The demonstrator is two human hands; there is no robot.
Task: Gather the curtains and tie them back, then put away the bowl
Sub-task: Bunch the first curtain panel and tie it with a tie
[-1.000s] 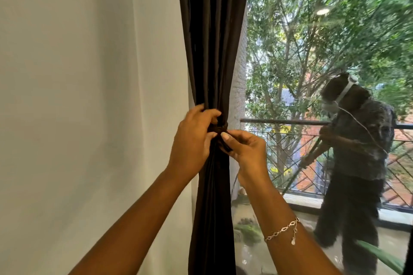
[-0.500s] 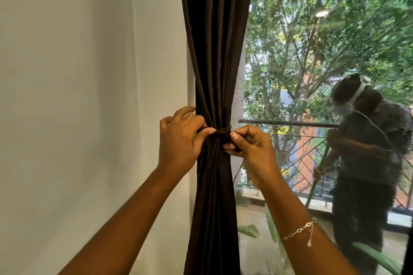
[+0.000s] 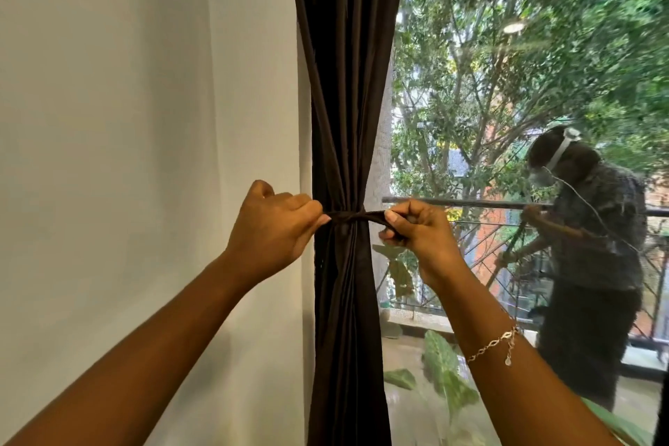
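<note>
A dark brown curtain (image 3: 345,83) hangs gathered into a narrow column between the white wall and the window. A matching dark tie-back (image 3: 353,218) is wrapped around it at hand height, pinching it in. My left hand (image 3: 275,228) grips the tie-back's left end, level with the curtain's left edge. My right hand (image 3: 416,228) grips the right end, pulled out taut to the right of the curtain. No bowl is in view.
A white wall (image 3: 126,156) fills the left. The window glass (image 3: 506,101) on the right shows trees, a balcony railing (image 3: 470,205) and the reflection of a person (image 3: 593,246). Green plant leaves (image 3: 445,369) lie low by the glass.
My hands have moved apart sideways, left hand leftward and right hand rightward, drawing the tie-back ends out and cinching the curtain tighter. The view has shifted slightly.
</note>
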